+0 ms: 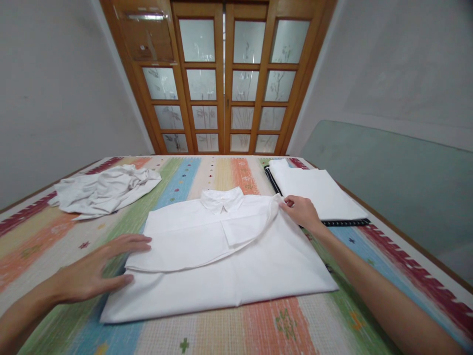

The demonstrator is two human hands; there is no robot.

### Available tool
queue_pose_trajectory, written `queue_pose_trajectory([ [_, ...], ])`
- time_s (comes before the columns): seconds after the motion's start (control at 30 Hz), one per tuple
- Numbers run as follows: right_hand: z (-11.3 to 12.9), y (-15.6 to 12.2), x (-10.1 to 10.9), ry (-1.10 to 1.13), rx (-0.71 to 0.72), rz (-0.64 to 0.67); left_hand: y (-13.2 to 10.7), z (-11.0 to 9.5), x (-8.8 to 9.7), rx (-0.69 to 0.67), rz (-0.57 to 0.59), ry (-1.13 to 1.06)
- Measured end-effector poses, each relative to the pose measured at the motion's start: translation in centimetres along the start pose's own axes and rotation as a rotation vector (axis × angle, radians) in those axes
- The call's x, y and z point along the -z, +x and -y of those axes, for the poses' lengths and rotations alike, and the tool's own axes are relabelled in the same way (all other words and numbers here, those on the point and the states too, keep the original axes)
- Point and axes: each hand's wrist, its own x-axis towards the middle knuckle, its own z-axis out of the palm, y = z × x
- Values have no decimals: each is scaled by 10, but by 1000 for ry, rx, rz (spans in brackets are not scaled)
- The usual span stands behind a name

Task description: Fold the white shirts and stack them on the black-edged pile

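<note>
A white collared shirt (221,256) lies flat and partly folded on a striped, many-coloured cloth (258,330), its collar pointing away from me. One sleeve is laid across the front. My left hand (99,268) rests flat at the shirt's left edge, fingers stretched out and touching the folded sleeve. My right hand (301,211) pinches the shirt's fabric at the right shoulder, fingers closed on it.
A crumpled white garment (103,190) lies at the far left of the cloth. A neatly folded white stack (318,190) with a dark patterned edge sits at the far right. Beyond the table stands a wooden door with frosted glass panes (221,79).
</note>
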Motion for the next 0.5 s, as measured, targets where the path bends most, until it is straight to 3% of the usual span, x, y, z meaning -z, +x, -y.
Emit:
queue_pose_trajectory([
  [0.33, -1, -4, 3, -12, -19, 26, 7, 26, -41, -53, -208, 55],
  [0.5, 1, -4, 3, -5, -45, 33, 15, 17, -39, -17, -354, -90],
])
